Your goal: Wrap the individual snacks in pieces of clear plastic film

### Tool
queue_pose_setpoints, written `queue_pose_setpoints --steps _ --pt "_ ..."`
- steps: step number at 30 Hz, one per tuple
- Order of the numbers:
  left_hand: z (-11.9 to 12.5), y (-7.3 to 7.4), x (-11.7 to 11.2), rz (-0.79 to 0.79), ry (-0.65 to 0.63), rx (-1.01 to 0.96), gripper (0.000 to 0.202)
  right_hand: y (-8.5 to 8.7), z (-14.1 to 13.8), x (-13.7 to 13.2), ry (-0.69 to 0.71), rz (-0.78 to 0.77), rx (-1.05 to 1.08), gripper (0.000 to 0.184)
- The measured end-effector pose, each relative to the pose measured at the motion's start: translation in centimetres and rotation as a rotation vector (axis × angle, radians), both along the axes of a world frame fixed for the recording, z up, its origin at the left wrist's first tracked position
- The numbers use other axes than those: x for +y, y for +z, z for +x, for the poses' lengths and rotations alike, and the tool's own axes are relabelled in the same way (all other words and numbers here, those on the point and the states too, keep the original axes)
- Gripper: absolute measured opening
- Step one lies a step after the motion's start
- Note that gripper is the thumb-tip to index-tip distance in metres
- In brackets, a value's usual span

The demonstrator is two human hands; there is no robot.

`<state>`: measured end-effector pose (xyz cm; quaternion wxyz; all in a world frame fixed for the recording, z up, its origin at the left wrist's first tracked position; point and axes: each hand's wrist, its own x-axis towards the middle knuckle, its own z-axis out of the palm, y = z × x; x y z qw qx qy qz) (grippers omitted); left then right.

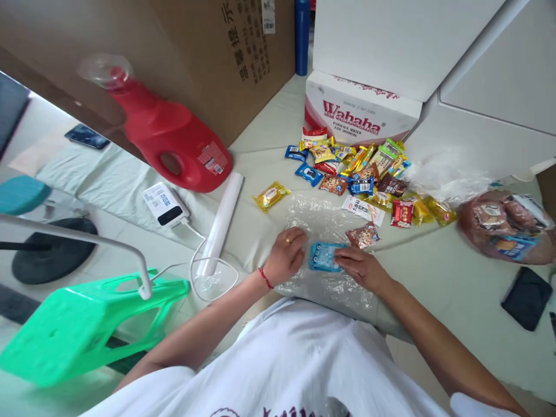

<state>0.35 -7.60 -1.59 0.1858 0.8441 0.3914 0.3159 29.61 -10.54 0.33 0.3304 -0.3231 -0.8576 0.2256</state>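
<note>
Blue pkt [322, 256] on clear plastic [310, 211] touched by R hand [362, 268]; L hand [285, 253] curled nearby; pinch by either can't be told.

Left: green stool [56, 330] and dark round base [54, 252], pale floor [110, 267] beneath. Centre: cloth-covered tabletop [434, 278]. Upper right: white panels [490, 63].
</note>
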Motion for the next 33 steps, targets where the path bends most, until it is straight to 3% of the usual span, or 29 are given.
queue_pose_setpoints --steps 3,6,8,11,14,16,18,22,25,27,30,33 --pt "0.8 0.6 -0.6 0.07 -0.15 0.094 0.036 -0.9 0.9 0.0 0.052 -0.072 -0.044 0.031" --pt "1.6 0.5 -1.1 0.09 -0.231 0.157 0.032 0.2 1.9 1.5 0.111 -0.133 -0.128 0.032" --pt "1.9 0.2 -1.3 0.081 -0.225 0.157 0.031 1.4 2.4 3.9 0.037 -0.144 -0.182 0.032" --pt "1.9 0.0 -1.3 0.065 -0.206 0.145 0.031 3.0 2.5 10.1 -0.271 -0.08 -0.34 0.032" --pt "1.8 0.1 -1.2 0.039 -0.199 0.147 0.031 4.1 1.2 18.3 -0.513 0.014 -0.546 0.033" --pt "1.8 0.1 -1.2 0.017 -0.199 0.149 0.032 4.4 -0.3 23.5 -0.543 0.063 -0.642 0.031" --pt "1.8 0.2 -1.2 -0.002 -0.2 0.151 0.033 4.2 -1.9 27.7 -0.481 0.096 -0.703 0.025" --pt "1.9 0.2 -1.3 -0.032 -0.207 0.165 0.035 3.4 -3.2 31.9 -0.421 0.097 -0.636 0.023" --pt "1.8 0.3 -1.3 -0.042 -0.21 0.161 0.035 3.8 -1.8 30.9 -0.49 0.108 -0.424 0.022" --pt "1.8 0.3 -1.2 -0.045 -0.217 0.151 0.035 4.8 -0.4 27.9 -0.517 0.113 -0.264 0.02" --pt "1.7 0.5 -1.0 -0.034 -0.223 0.104 0.036 6.6 0.9 20.1 -0.524 0.094 -0.086 0.018" --pt "1.4 0.8 -1.0 -0.009 -0.182 -0.005 0.034 6.8 0.2 10.5 -0.461 0.083 -0.071 0.016"
